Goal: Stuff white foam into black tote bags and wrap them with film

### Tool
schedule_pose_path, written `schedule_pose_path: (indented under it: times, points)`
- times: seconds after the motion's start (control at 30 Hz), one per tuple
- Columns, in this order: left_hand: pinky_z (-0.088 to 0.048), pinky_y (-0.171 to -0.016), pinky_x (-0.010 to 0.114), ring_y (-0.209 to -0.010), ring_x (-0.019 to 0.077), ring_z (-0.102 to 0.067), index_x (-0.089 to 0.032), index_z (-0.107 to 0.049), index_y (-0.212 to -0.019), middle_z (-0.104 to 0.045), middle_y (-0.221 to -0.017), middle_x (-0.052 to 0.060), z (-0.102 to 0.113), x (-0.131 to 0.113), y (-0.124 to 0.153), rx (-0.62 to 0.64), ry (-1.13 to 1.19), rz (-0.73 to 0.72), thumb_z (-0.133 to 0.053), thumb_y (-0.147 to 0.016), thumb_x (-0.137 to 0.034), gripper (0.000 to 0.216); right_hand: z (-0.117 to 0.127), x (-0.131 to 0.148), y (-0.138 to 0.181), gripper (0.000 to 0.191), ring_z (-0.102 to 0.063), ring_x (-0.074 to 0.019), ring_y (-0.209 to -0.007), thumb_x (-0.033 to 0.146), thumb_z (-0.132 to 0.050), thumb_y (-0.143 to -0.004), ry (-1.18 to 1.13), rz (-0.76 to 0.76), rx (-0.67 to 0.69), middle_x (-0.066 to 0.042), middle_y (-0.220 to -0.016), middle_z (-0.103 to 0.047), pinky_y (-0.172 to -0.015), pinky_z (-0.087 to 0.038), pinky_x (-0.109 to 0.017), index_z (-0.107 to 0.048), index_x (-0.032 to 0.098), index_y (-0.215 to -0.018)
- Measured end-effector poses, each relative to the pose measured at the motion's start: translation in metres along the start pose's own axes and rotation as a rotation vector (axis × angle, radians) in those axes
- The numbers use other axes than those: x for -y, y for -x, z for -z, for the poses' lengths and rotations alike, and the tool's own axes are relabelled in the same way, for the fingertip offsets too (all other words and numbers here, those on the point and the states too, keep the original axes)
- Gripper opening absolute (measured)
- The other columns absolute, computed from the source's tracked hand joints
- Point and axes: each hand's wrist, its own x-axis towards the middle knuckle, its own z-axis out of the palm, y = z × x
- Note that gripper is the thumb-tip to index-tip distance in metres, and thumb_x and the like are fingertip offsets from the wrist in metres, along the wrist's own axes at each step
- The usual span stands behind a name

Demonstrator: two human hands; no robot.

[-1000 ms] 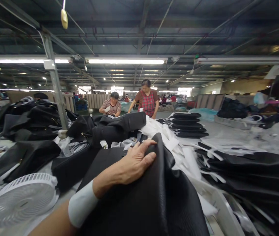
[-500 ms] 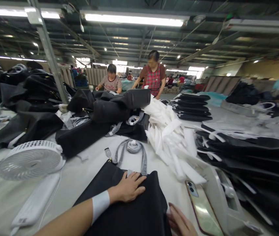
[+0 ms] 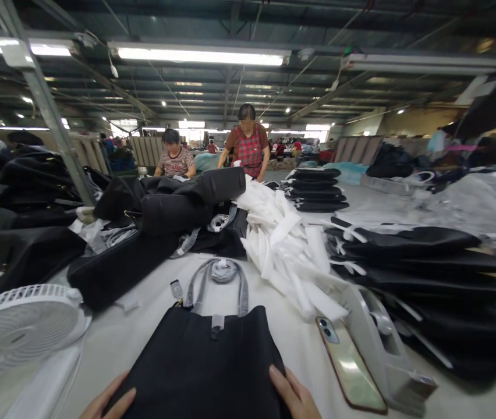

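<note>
A black tote bag lies flat before me, its wrapped grey handles and a coiled strap stretched out beyond its top edge. A small tab with a pale wrapping sits at the middle of that edge, and a wrapped tag hangs by the left corner. My left hand grips the bag's lower left side, thumb on top. On the opposite side my right hand grips the right edge. Part of each hand is cut off by the frame's bottom or hidden by the bag.
A phone and a tape dispenser lie to the right, beside stacked black bags. White foam strips pile up ahead, near more black bags. A white fan is at left. Two people work across the table.
My left hand has left the bag's upper middle and now grips its left side, uncovering the tab. My right hand has shifted onto the right edge. The view has turned slightly right.
</note>
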Motion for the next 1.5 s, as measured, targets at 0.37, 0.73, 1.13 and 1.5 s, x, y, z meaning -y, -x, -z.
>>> schedule_pose_path:
  times: [0.37,0.73,1.13,1.5]
  points:
    - [-0.042,-0.107,0.044,-0.122,0.0280,-0.055,-0.015,-0.049,-0.131,-0.058,-0.133,0.013,-0.038,-0.067,0.042,0.025,0.328,0.003,-0.064,-0.078,-0.050,0.065,0.015,0.025,-0.012,0.049,-0.065,-0.0302,-0.099,0.041,-0.069,-0.063,0.271,0.115,-0.077,-0.010,-0.105,-0.073,-0.090,-0.051,-0.040,-0.068,0.013,-0.104]
    - [-0.026,-0.117,0.045,-0.133,0.0233,-0.044,-0.022,-0.057,-0.130,-0.052,-0.140,0.006,-0.001,-0.015,0.071,0.141,0.131,-0.177,-0.043,-0.089,-0.032,0.044,0.065,-0.021,0.004,0.056,-0.040,-0.0270,-0.136,0.037,-0.059,-0.073,0.332,0.226,0.089,-0.006,-0.142,-0.051,-0.119,-0.021,-0.046,-0.061,0.020,-0.126]
    - [-0.029,-0.115,0.042,-0.135,0.0275,-0.040,-0.016,-0.047,-0.140,-0.042,-0.148,0.011,-0.029,-0.034,0.073,0.021,-0.075,-0.428,-0.050,-0.085,-0.032,0.057,0.049,-0.006,-0.013,0.066,-0.042,-0.0292,-0.134,0.039,-0.072,-0.062,0.504,0.320,0.038,-0.005,-0.142,-0.051,-0.119,-0.022,-0.042,-0.061,0.024,-0.125]
    - [-0.053,-0.080,0.035,-0.088,0.0282,-0.065,-0.011,-0.068,-0.096,-0.073,-0.089,0.009,-0.017,-0.076,0.035,-0.247,0.150,-0.064,-0.063,-0.070,-0.058,0.054,0.026,0.028,-0.014,0.056,-0.065,-0.0348,-0.094,0.061,-0.064,-0.063,0.737,0.338,-0.206,-0.012,-0.090,-0.073,-0.078,-0.051,-0.041,-0.068,0.019,-0.099]
